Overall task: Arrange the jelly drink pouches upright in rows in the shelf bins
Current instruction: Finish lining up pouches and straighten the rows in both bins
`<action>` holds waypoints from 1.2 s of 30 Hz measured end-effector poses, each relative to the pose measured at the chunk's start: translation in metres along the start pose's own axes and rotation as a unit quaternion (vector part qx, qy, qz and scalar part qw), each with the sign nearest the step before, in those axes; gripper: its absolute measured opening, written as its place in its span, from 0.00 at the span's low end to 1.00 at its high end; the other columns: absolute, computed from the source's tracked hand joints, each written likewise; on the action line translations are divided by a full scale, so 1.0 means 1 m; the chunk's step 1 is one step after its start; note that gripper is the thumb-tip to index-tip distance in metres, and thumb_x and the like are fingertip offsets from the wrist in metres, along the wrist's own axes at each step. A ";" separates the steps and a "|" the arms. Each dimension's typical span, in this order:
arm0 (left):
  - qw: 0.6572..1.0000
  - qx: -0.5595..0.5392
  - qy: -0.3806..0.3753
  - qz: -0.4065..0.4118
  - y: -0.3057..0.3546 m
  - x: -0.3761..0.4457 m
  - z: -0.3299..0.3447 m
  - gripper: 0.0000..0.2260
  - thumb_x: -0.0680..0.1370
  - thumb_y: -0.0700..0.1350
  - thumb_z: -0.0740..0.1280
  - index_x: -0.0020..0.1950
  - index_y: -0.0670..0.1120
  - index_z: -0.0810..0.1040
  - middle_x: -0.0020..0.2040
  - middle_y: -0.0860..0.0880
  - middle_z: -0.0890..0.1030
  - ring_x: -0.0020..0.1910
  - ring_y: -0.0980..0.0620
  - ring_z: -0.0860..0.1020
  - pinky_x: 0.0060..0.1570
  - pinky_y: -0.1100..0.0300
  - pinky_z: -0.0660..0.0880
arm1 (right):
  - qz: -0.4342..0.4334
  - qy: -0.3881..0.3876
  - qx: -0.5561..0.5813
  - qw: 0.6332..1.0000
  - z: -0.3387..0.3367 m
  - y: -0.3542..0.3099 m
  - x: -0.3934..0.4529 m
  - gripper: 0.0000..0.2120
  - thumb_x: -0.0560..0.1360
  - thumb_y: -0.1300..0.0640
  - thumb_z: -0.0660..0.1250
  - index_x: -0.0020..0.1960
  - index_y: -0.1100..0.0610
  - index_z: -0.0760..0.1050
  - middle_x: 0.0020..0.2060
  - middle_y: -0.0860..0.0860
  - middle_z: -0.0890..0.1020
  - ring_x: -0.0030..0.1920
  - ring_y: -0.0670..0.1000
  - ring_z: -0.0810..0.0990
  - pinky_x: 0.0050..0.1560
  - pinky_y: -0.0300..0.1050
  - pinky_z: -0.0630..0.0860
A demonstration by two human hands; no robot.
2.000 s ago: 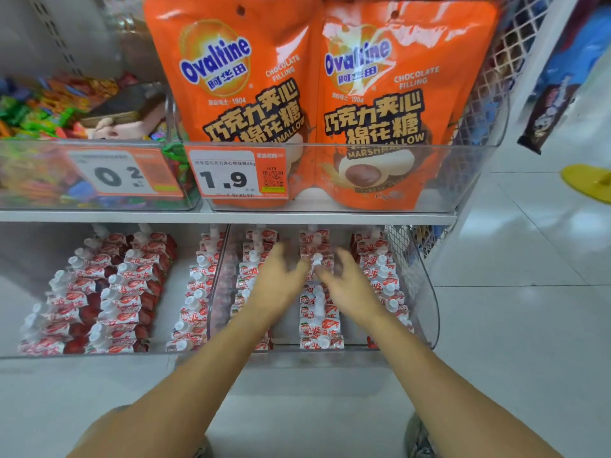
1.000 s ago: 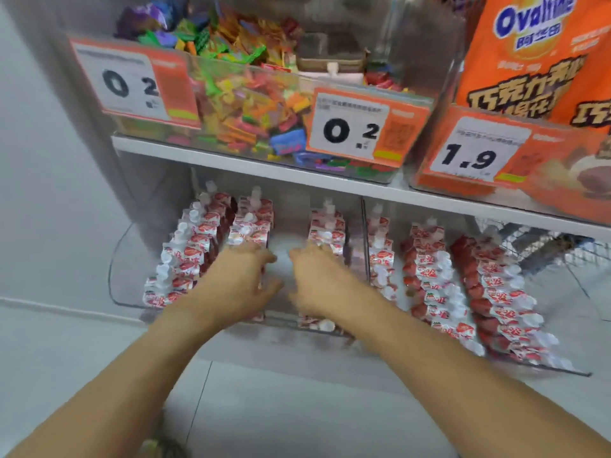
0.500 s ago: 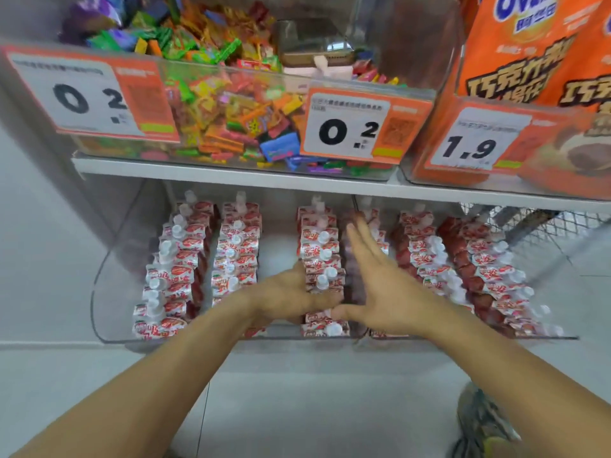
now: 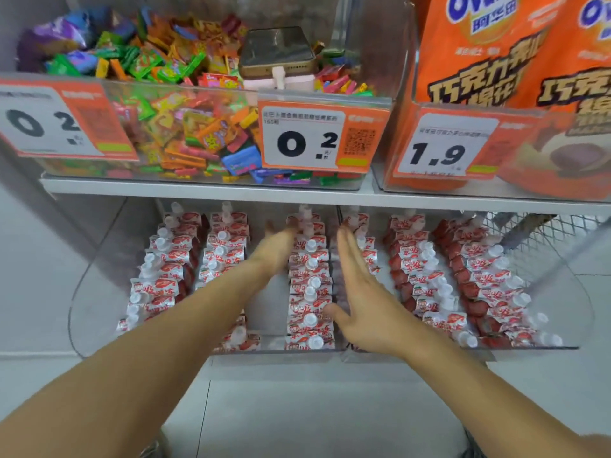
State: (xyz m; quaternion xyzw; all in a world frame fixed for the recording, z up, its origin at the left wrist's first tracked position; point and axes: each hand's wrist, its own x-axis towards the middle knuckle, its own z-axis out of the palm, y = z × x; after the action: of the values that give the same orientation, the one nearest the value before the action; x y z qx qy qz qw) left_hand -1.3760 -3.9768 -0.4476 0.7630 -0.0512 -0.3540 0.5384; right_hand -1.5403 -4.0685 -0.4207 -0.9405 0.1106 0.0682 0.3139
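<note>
Red-and-white jelly drink pouches with white caps stand in rows inside two clear bins on the lower shelf. The left bin (image 4: 99,285) holds three rows and the right bin (image 4: 562,292) holds three more. My left hand (image 4: 276,251) reaches deep along the left side of the third pouch row (image 4: 310,285), fingers extended at its back end. My right hand (image 4: 360,292) lies flat and straight along the right side of that same row, by the wall between the bins, thumb touching a front pouch. Neither hand holds anything.
An upper shelf edge (image 4: 211,190) hangs just above the bins. On it sit a clear bin of mixed candies (image 4: 185,127) with price tags (image 4: 302,137), a phone (image 4: 276,51) on the candies, and orange Ovaltine bags (image 4: 489,61). A wire mesh panel (image 4: 542,233) closes the right end.
The view swung from the right bin to both bins. My left hand has slid from the front of the third row toward its back. My right hand stays flat on the row's right side.
</note>
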 end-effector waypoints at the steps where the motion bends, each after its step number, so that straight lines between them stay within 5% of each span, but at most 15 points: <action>1: 1.000 -0.023 0.005 0.017 0.004 0.006 0.005 0.27 0.80 0.61 0.54 0.76 0.49 0.59 0.63 0.54 0.67 0.64 0.51 0.68 0.61 0.54 0.63 | -0.001 -0.001 0.002 1.000 0.001 0.000 0.000 0.51 0.80 0.55 0.65 0.74 0.45 0.22 0.72 0.38 0.23 0.75 0.40 0.46 0.68 0.36 0.57; 4: 1.000 -0.011 -0.015 0.012 0.002 0.021 0.018 0.16 0.83 0.52 0.55 0.66 0.45 0.71 0.61 0.49 0.73 0.61 0.49 0.69 0.57 0.58 0.62 | 0.001 -0.005 0.000 1.000 0.000 0.000 0.000 0.50 0.80 0.58 0.64 0.75 0.45 0.22 0.72 0.39 0.23 0.75 0.51 0.61 0.67 0.45 0.68; 7: 0.998 0.034 -0.029 0.035 0.003 0.024 0.014 0.14 0.83 0.51 0.56 0.63 0.46 0.71 0.59 0.50 0.76 0.56 0.50 0.72 0.55 0.56 0.66 | 0.014 -0.018 -0.009 1.000 -0.002 0.001 0.000 0.49 0.80 0.61 0.62 0.75 0.45 0.22 0.71 0.37 0.22 0.53 0.49 0.80 0.54 0.45 0.78; 9: 0.998 0.020 -0.014 0.051 0.007 0.028 0.012 0.10 0.83 0.47 0.55 0.52 0.47 0.74 0.48 0.51 0.78 0.48 0.52 0.74 0.52 0.58 0.67 | 0.025 -0.028 -0.025 0.999 -0.002 0.000 0.002 0.49 0.80 0.61 0.61 0.74 0.45 0.21 0.70 0.37 0.21 0.38 0.44 0.78 0.44 0.44 0.78; 11: 0.998 0.019 0.009 0.051 0.010 0.031 0.018 0.12 0.82 0.45 0.54 0.40 0.48 0.71 0.37 0.52 0.75 0.39 0.53 0.71 0.43 0.60 0.67 | 0.029 -0.034 -0.028 0.999 -0.001 0.000 0.003 0.49 0.79 0.62 0.61 0.74 0.45 0.21 0.70 0.37 0.20 0.35 0.43 0.76 0.45 0.45 0.78; 17: 0.995 0.068 -0.029 0.066 0.014 0.020 0.014 0.09 0.82 0.45 0.56 0.43 0.52 0.69 0.44 0.54 0.75 0.46 0.55 0.73 0.52 0.59 0.67 | 0.024 -0.037 -0.031 0.999 -0.004 -0.004 0.005 0.50 0.78 0.65 0.62 0.74 0.47 0.21 0.71 0.40 0.21 0.38 0.41 0.75 0.43 0.45 0.78; 19: 0.994 0.085 -0.050 0.051 0.016 0.014 0.010 0.06 0.82 0.48 0.56 0.52 0.51 0.73 0.54 0.50 0.78 0.56 0.51 0.74 0.58 0.58 0.67 | 0.021 -0.036 -0.015 0.999 -0.005 -0.003 0.004 0.50 0.78 0.65 0.61 0.75 0.48 0.22 0.72 0.40 0.21 0.43 0.42 0.76 0.45 0.45 0.78; 22: 0.990 0.140 -0.010 0.017 0.008 -0.002 0.007 0.23 0.82 0.57 0.54 0.70 0.45 0.68 0.69 0.43 0.71 0.67 0.44 0.69 0.65 0.54 0.65 | 0.006 -0.028 -0.001 1.000 -0.004 -0.002 0.002 0.49 0.78 0.65 0.61 0.75 0.48 0.22 0.73 0.41 0.23 0.54 0.51 0.79 0.45 0.47 0.79; 24: 0.981 0.187 0.024 -0.037 -0.011 -0.025 0.008 0.25 0.82 0.58 0.51 0.71 0.41 0.66 0.67 0.41 0.71 0.62 0.42 0.72 0.59 0.54 0.70 | -0.004 -0.024 0.009 1.000 -0.003 0.001 0.001 0.49 0.77 0.66 0.61 0.75 0.48 0.23 0.73 0.40 0.23 0.58 0.54 0.79 0.41 0.42 0.78; 26: 0.982 0.159 -0.019 -0.095 -0.027 -0.045 0.014 0.24 0.82 0.57 0.51 0.67 0.40 0.70 0.60 0.41 0.75 0.53 0.43 0.75 0.53 0.53 0.74 | -0.013 -0.018 0.020 1.000 -0.002 0.003 0.001 0.50 0.77 0.67 0.61 0.75 0.48 0.23 0.72 0.39 0.22 0.60 0.53 0.78 0.38 0.39 0.76; 29: 0.990 0.088 -0.019 -0.106 -0.034 -0.050 0.027 0.22 0.83 0.55 0.52 0.67 0.40 0.70 0.59 0.42 0.76 0.57 0.44 0.75 0.61 0.51 0.72 | -0.009 -0.017 0.033 0.999 0.000 0.004 0.002 0.50 0.77 0.67 0.62 0.76 0.48 0.24 0.71 0.37 0.22 0.49 0.46 0.77 0.33 0.35 0.74; 33: 0.992 0.063 -0.022 -0.107 -0.024 -0.061 0.028 0.22 0.83 0.54 0.52 0.69 0.39 0.67 0.57 0.44 0.76 0.53 0.47 0.75 0.56 0.55 0.70 | -0.005 -0.016 0.054 0.998 0.001 0.004 0.002 0.51 0.75 0.69 0.63 0.78 0.47 0.27 0.72 0.36 0.23 0.58 0.58 0.79 0.29 0.31 0.69; 36: 0.985 0.121 -0.015 -0.126 -0.029 -0.067 0.018 0.25 0.82 0.58 0.52 0.69 0.41 0.68 0.62 0.40 0.75 0.56 0.42 0.76 0.55 0.50 0.74 | -0.011 -0.018 0.060 0.998 -0.001 0.002 0.001 0.51 0.74 0.70 0.63 0.79 0.45 0.32 0.73 0.35 0.25 0.42 0.46 0.74 0.27 0.31 0.69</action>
State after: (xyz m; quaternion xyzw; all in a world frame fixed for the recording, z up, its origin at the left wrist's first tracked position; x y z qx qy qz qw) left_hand -1.4455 -3.9484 -0.4427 0.8174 -0.0051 -0.4215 0.3928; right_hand -1.5393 -4.0711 -0.4213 -0.9197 0.0981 0.0748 0.3727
